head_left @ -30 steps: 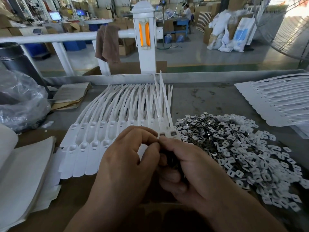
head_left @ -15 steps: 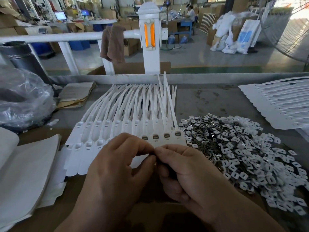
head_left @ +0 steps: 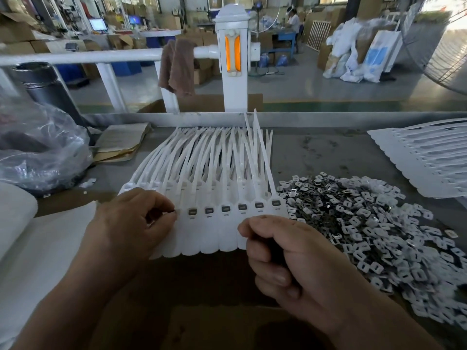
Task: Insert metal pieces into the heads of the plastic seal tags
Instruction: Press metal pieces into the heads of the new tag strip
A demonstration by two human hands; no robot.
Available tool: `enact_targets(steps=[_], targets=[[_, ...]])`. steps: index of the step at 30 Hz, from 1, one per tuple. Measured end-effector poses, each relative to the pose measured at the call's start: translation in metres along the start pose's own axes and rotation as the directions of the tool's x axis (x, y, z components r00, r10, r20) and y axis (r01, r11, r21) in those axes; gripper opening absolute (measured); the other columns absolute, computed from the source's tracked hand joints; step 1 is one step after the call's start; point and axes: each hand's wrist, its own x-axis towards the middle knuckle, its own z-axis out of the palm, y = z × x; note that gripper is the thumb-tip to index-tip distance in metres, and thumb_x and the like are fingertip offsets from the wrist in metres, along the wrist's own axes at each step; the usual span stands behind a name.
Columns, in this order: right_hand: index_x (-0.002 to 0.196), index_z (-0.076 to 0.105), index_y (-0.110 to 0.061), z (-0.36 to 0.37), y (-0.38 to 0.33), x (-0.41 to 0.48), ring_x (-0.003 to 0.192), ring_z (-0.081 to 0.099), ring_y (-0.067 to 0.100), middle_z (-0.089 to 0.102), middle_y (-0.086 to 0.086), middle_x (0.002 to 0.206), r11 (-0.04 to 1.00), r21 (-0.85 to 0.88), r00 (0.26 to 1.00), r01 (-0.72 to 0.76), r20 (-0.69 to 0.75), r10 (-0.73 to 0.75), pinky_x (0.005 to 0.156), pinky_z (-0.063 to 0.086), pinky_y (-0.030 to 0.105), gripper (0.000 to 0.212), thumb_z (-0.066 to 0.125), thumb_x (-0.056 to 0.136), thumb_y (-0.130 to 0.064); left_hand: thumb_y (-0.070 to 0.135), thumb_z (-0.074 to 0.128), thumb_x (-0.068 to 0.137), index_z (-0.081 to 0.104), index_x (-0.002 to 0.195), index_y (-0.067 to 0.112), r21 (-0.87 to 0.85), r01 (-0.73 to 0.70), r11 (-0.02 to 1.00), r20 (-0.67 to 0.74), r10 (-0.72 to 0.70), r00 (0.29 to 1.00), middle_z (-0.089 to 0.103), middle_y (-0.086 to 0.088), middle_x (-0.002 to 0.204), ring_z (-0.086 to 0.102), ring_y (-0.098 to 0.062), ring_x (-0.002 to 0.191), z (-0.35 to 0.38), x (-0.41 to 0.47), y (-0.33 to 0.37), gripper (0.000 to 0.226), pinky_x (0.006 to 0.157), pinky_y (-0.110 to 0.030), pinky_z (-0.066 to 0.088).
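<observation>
While L hand (head_left: 131, 223) pinches a dark metal piece (head_left: 172, 211) against the seal tags (head_left: 222, 231), covering heads beneath, R hand (head_left: 303, 263) fingers (head_left: 260, 255) curl tight; contents can't tell.

Row of white plastic seal tags (head_left: 209, 173): uniform white; six heads carry dark grey rectangular inserts (head_left: 225, 208). At 3 o'clock of the row, the pile of silver-grey metal pieces (head_left: 328, 210) is speckled with white squares. Flat metal table (head_left: 316, 152): dull grey, stained. At 12 o'clock, the white square post (head_left: 232, 92) bears two orange vertical strips (head_left: 232, 56). At 11 o'clock, the draped cloth towel (head_left: 178, 66) is brown.
</observation>
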Motion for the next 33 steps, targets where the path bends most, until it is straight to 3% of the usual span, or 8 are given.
enact_targets(steps=[18,22,27,30,33], targets=[[0.086,0.071,-0.01,-0.003,0.001,0.002,0.042,0.033,0.01,0.051,0.004,0.066,1.0,0.013,1.0,0.011,0.019,-0.012,0.034,0.026,0.019,0.019,0.057,0.093,-0.02,0.039,0.066,0.081,0.059,0.09,0.047,0.031,-0.01,0.999,-0.001,0.01,1.0,0.055,0.026,0.079,0.053,0.005,0.072,0.006,0.005,-0.005,0.013,0.06,-0.015,0.037],[0.082,0.07,-0.01,-0.004,-0.001,0.005,0.039,0.033,0.008,0.051,0.003,0.064,0.983,0.181,1.0,-0.024,0.02,0.021,0.031,0.025,0.019,0.016,0.061,0.084,-0.023,0.032,0.065,0.082,0.063,0.099,0.039,0.002,-0.017,1.0,-0.049,0.017,0.999,0.052,0.028,0.08,0.052,0.007,0.074,0.007,0.0,-0.009,0.019,0.06,-0.013,0.036],[0.084,0.066,-0.005,-0.007,-0.003,0.009,0.041,0.04,0.01,0.053,0.007,0.067,0.905,0.424,1.0,-0.007,-0.016,0.015,0.031,0.031,0.021,0.022,0.06,0.087,-0.026,0.027,0.058,0.086,0.058,0.102,0.039,-0.027,0.008,1.0,-0.117,-0.011,0.993,0.052,0.025,0.086,0.05,0.01,0.079,0.007,-0.006,-0.01,0.02,0.062,-0.012,0.036],[0.081,0.072,0.001,-0.005,-0.005,0.01,0.053,0.056,0.018,0.061,0.015,0.076,0.834,0.551,0.997,0.032,-0.076,0.012,0.039,0.045,0.027,0.031,0.063,0.084,-0.029,0.027,0.055,0.089,0.058,0.105,0.036,-0.099,0.035,0.994,-0.205,-0.054,0.977,0.053,0.023,0.091,0.049,0.014,0.084,0.007,-0.01,0.004,0.019,0.061,-0.01,0.033],[0.082,0.075,0.008,-0.002,-0.007,0.009,0.071,0.069,0.033,0.066,0.025,0.087,0.776,0.628,0.994,0.063,-0.11,0.009,0.056,0.058,0.038,0.041,0.068,0.08,-0.032,0.035,0.057,0.086,0.054,0.103,0.038,-0.154,-0.091,0.984,-0.239,0.053,0.97,0.049,0.03,0.093,0.046,0.021,0.094,0.004,-0.02,0.036,0.018,0.054,-0.009,0.036]])
